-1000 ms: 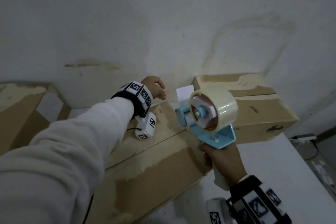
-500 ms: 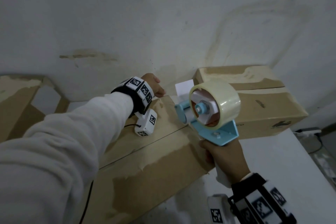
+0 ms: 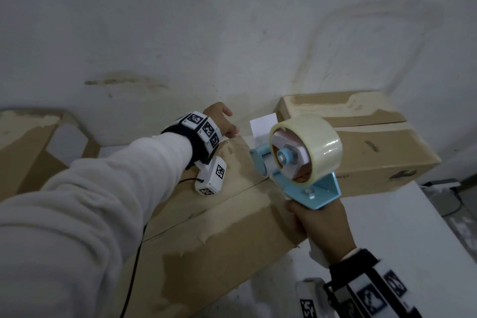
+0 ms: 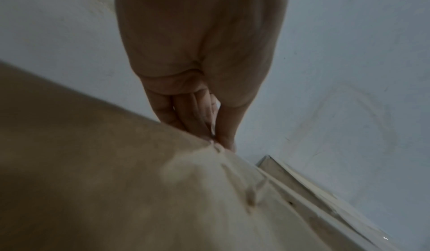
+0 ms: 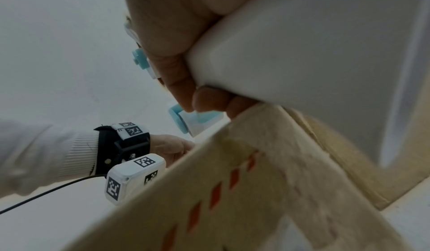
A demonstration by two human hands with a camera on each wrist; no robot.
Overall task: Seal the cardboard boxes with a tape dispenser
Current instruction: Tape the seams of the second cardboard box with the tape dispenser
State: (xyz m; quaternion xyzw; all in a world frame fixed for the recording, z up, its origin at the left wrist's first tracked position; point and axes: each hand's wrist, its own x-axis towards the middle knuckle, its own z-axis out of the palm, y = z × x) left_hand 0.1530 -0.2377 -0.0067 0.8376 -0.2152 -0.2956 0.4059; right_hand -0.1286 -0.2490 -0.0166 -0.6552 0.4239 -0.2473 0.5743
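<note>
A long cardboard box point(image 3: 206, 227) lies in front of me with its flaps closed along a centre seam. My left hand point(image 3: 222, 121) reaches over its far corner. In the left wrist view the fingers point(image 4: 186, 115) point straight down behind the far edge of the box point(image 4: 93, 163), thumb alongside. My right hand point(image 3: 317, 224) grips the white handle point(image 5: 302, 43) of a light blue tape dispenser point(image 3: 309, 188). Its clear tape roll point(image 3: 317, 142) stands over the box's right end, nose near the seam. Whether tape runs to the left hand I cannot tell.
A second cardboard box point(image 3: 374, 152) stands at the back right against the wall, close behind the dispenser. A third box point(image 3: 23, 142) sits at the far left. White table top point(image 3: 387, 240) shows at the right, with a cable point(image 3: 438, 184) beyond its edge.
My left hand has gone from hovering with curled fingers above the box corner to reaching down over the far edge. The dispenser stays in much the same place.
</note>
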